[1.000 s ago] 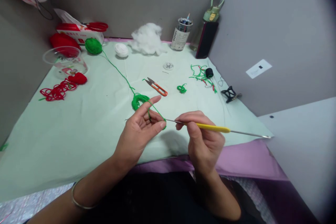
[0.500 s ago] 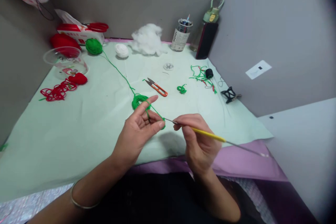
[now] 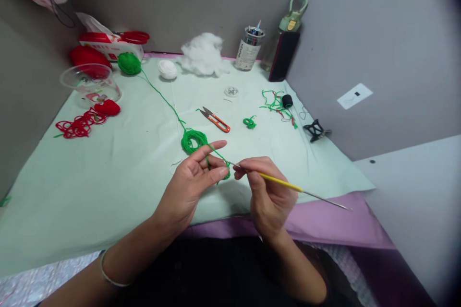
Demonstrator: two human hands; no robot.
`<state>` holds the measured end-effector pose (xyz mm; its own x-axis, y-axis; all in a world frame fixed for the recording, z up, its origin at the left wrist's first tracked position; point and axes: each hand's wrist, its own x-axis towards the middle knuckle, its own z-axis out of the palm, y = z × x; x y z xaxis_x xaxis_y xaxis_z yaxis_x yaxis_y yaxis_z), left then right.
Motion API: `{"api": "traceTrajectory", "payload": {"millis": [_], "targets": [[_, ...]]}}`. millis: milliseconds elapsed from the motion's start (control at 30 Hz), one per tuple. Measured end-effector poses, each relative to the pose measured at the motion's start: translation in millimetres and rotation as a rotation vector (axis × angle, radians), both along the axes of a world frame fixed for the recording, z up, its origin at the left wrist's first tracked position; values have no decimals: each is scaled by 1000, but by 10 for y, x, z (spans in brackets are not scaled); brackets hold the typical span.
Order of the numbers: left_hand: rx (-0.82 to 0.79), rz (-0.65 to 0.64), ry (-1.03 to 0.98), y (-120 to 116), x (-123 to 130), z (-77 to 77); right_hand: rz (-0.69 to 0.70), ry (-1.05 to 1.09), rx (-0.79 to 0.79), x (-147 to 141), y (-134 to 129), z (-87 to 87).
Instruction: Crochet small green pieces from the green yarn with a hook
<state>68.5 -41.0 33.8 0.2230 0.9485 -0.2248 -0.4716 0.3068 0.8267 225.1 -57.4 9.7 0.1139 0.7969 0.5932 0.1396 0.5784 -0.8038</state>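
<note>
Between thumb and fingers, my left hand (image 3: 192,177) pinches a small green crochet piece (image 3: 226,172). Green yarn runs taut over its raised index finger down to that piece. My right hand (image 3: 270,192) grips a crochet hook (image 3: 283,182) with a yellow handle and metal ends, held like a pen. The hook's near tip meets the green piece beside my left fingertips; whether it sits inside a loop is too small to tell. Just beyond my left hand lies a coil of green yarn (image 3: 189,136), with a strand leading back to a green yarn ball (image 3: 129,64).
Orange thread snips (image 3: 220,123) and a small green crocheted bit (image 3: 249,122) lie past my hands. Yarn scraps (image 3: 275,100) and a black thread spool (image 3: 287,101) are to the right. Red yarn (image 3: 77,124), a clear tub (image 3: 86,84), stuffing (image 3: 203,53) and a pen jar (image 3: 248,50) stand farther out.
My left hand and the green piece have shifted slightly right. The right hand has moved a little left, and the hook's far end has swung inward.
</note>
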Motion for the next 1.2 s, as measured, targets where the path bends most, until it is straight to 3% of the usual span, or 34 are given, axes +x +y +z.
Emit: {"api": "traceTrajectory", "payload": {"millis": [400,500,600,667,733,833,900,1067,1200], "targets": [[-10,-17,14,-26,17,-54,-29,57,-18,-6,34,-18],[25,44,26,-45,60,-64,-79,-185,21,0,18,-46],[-41,40,-59,-44,79,-53,-180,-410,192,-1,0,-98],[-158,-27,-153,-18,58,-33,-173,-366,208,6,6,-103],[-233,-69,-216,20,21,-15,-127,-192,119,19,29,-75],[-181,-46,-193,53,-14,-7,-8,160,-41,30,74,-27],[-105,-30,-140,42,-8,-13,104,282,-128,23,96,-22],[-15,-34,-59,-19,38,-27,167,252,-206,-13,101,-48],[4,14,-38,-26,74,-47,75,59,-80,-28,60,-60]]}}
